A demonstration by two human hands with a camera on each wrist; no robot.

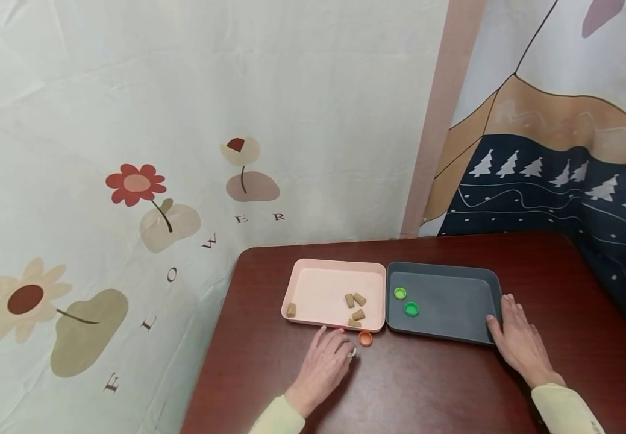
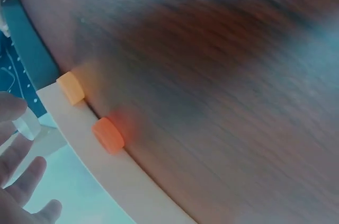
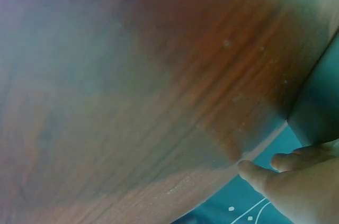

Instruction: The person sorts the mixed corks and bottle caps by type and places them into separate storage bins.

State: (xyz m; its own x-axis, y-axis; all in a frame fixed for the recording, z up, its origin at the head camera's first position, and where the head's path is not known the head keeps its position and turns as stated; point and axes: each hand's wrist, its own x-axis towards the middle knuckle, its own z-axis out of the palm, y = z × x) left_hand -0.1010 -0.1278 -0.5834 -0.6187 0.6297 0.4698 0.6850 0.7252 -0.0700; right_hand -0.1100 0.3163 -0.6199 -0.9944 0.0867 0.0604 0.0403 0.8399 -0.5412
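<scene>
In our left hand (image 1: pixel 320 364) we pinch a small, round, whitish cap (image 2: pixel 29 124) between thumb and finger, just outside the near edge of a shallow pale-pink rectangular tray (image 1: pixel 340 274). Along that edge we see a small round orange cap (image 1: pixel 365 339) and a reddish-orange cap (image 2: pixel 108 135). Inside the tray are five stubby brown cork-like pieces (image 1: pixel 349 300), one apart at the left. Beside it, touching, sits a dark-grey rectangular tray (image 1: pixel 453 301) holding a lime-green round cap (image 1: pixel 400 293) and a deeper green round cap (image 1: pixel 411 309). Our right hand (image 1: pixel 524 343) rests with extended fingers at its right edge. Both trays lie on a reddish-brown wooden surface (image 1: pixel 426 386), before a pale flower-printed cloth (image 1: pixel 318 120).
</scene>
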